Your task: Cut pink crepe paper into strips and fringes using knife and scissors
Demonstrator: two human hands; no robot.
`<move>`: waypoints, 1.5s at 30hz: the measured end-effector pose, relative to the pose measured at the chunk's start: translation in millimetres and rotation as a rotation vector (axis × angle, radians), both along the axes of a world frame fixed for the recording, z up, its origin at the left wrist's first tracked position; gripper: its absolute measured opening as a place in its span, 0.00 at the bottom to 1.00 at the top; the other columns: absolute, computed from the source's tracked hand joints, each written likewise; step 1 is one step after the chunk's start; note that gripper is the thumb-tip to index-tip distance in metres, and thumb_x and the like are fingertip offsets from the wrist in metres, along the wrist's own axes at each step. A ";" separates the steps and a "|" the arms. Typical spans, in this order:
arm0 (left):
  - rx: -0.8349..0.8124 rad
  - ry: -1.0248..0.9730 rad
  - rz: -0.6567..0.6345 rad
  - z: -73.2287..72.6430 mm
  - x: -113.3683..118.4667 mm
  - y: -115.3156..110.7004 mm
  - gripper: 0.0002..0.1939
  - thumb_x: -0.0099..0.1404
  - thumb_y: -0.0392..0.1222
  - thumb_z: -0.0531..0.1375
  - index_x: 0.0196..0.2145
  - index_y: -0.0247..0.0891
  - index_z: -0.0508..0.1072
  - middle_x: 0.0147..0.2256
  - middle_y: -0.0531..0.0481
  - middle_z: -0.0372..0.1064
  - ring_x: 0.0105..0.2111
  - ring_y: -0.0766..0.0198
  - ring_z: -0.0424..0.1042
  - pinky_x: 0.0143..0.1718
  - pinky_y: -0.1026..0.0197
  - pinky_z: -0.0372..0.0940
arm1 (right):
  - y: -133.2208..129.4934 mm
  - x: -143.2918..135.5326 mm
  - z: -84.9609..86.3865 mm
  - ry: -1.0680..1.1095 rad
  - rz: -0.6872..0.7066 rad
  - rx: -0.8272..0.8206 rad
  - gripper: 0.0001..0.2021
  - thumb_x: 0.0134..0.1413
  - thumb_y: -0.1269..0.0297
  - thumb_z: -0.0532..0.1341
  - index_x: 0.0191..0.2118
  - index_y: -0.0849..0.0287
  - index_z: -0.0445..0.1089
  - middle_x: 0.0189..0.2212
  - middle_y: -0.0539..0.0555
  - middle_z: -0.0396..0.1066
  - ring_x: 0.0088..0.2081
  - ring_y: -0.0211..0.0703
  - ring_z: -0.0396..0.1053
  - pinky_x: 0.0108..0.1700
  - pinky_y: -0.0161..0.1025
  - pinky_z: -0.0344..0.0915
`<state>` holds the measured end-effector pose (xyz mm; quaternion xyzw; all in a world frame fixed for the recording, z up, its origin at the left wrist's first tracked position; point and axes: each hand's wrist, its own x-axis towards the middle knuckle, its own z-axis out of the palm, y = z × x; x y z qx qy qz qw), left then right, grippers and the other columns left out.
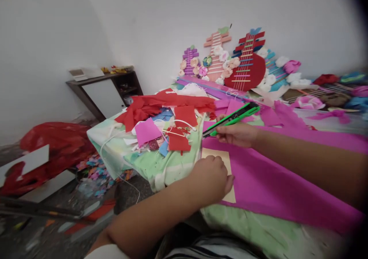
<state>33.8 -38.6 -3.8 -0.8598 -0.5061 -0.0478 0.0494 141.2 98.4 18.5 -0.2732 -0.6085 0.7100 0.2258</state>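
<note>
My right hand is closed around a green and black utility knife, whose tip points left and down near the edge of the magenta paper. Below it, my left hand lies curled on a cream rectangular card, its fingers folded under and the inside hidden. That card rests on the left end of the magenta sheet, partly covered by the hand. Just left of the knife tip are red paper scraps and a pink square scrap.
A green-and-white cloth covers the table. Guitar-shaped decorations, one red, lean against the wall. Red crumpled material lies further back. A dark cabinet stands at the left; a red plastic bag and scraps lie on the floor.
</note>
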 end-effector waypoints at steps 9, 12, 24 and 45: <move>0.005 -0.090 0.018 -4.3 -2.0 3.3 0.16 0.61 0.45 0.49 0.32 0.31 0.71 0.28 0.45 0.65 0.32 0.58 0.64 0.34 0.56 0.63 | 10.6 -7.4 -20.2 0.032 0.045 -0.276 0.12 0.39 0.71 0.59 0.35 0.58 0.62 0.26 0.51 0.72 0.28 0.39 0.71 0.33 0.37 0.69; -0.021 -0.074 0.043 -3.3 -3.4 3.2 0.17 0.62 0.45 0.48 0.34 0.31 0.71 0.30 0.45 0.65 0.33 0.58 0.64 0.37 0.55 0.63 | 12.7 -6.0 -25.1 0.061 0.132 -0.254 0.10 0.40 0.70 0.60 0.34 0.60 0.63 0.28 0.53 0.73 0.32 0.41 0.71 0.35 0.38 0.68; 0.043 -0.056 0.057 -1.6 -0.3 0.0 0.16 0.62 0.43 0.49 0.34 0.30 0.71 0.30 0.44 0.66 0.37 0.58 0.63 0.44 0.56 0.60 | 2.7 -9.0 -35.7 -0.043 0.055 0.512 0.11 0.40 0.65 0.61 0.35 0.58 0.66 0.32 0.51 0.70 0.35 0.39 0.69 0.39 0.38 0.66; 0.073 -0.039 0.113 -2.2 1.8 -2.3 0.15 0.60 0.45 0.50 0.33 0.31 0.71 0.37 0.40 0.66 0.40 0.55 0.65 0.46 0.53 0.59 | 11.2 -10.8 -38.8 -0.103 0.219 0.647 0.10 0.46 0.61 0.58 0.35 0.58 0.68 0.36 0.51 0.70 0.39 0.39 0.67 0.45 0.38 0.63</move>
